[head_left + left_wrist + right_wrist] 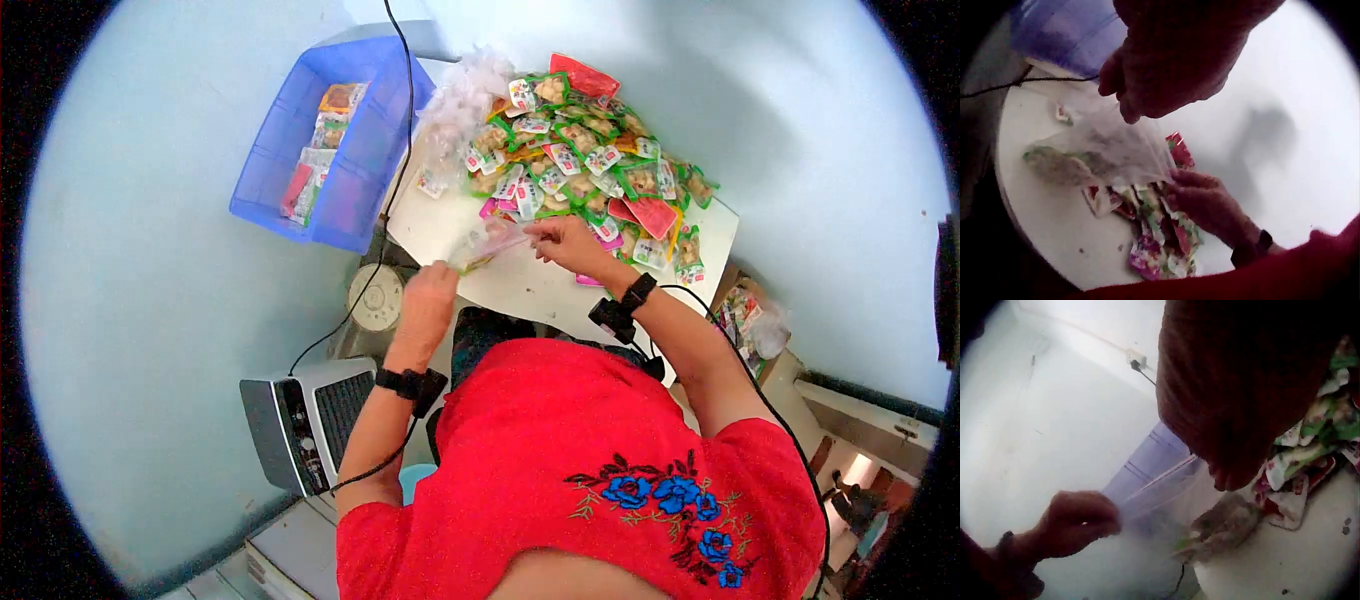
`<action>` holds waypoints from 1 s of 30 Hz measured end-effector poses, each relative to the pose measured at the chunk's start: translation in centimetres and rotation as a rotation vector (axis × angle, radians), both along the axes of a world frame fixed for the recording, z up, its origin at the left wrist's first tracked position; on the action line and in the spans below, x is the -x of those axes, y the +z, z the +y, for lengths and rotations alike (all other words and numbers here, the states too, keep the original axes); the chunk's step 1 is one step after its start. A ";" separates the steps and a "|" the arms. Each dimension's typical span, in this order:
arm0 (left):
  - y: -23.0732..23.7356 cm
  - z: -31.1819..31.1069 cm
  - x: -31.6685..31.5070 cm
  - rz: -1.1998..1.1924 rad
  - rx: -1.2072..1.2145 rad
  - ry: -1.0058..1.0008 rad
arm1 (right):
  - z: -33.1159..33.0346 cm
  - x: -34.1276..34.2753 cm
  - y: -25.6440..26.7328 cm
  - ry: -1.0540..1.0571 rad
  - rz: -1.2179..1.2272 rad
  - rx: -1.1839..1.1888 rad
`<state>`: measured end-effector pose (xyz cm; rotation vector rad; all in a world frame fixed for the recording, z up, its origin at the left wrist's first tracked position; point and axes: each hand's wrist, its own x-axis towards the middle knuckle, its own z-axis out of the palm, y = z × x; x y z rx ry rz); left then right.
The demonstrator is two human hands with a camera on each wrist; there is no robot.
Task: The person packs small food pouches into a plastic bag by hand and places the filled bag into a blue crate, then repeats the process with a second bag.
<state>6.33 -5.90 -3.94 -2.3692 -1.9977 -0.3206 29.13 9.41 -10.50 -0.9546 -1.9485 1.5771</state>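
Note:
A clear plastic zip bag (1116, 147) is stretched between both hands, low over the near part of the white table (540, 300). In the right wrist view a thin red line runs along the bag's mouth, and a packet with green edging (1225, 528) shows through its lower part. My left hand (430, 295) pinches one end of the mouth. With thumb and fingers, my right hand (572, 245) pinches the opposite end, beside a large heap of small snack packets (580, 160) with green, red and yellow edging.
A blue plastic crate (275, 165) with several filled bags (325, 130) stands left of the table. Crumpled clear bags (465, 95) lie at the table's back left. A black cable (400, 170) hangs past the crate. A heater-like appliance (310, 420) and a round stool (378, 300) stand lower left.

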 end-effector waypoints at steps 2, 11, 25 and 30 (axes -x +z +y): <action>2.6 0.7 1.0 -0.029 -0.037 -0.014 | -0.1 0.0 0.2 0.048 0.039 -0.211; 4.0 2.5 4.7 -0.302 0.013 -0.071 | -1.6 0.2 5.0 -0.026 -0.091 -0.613; 2.1 6.5 10.5 -0.749 0.162 -0.220 | -4.9 2.9 7.5 -0.371 -0.201 -0.245; 3.6 7.9 10.4 -0.877 0.310 -0.076 | -5.9 3.3 6.7 -0.446 -0.259 -0.235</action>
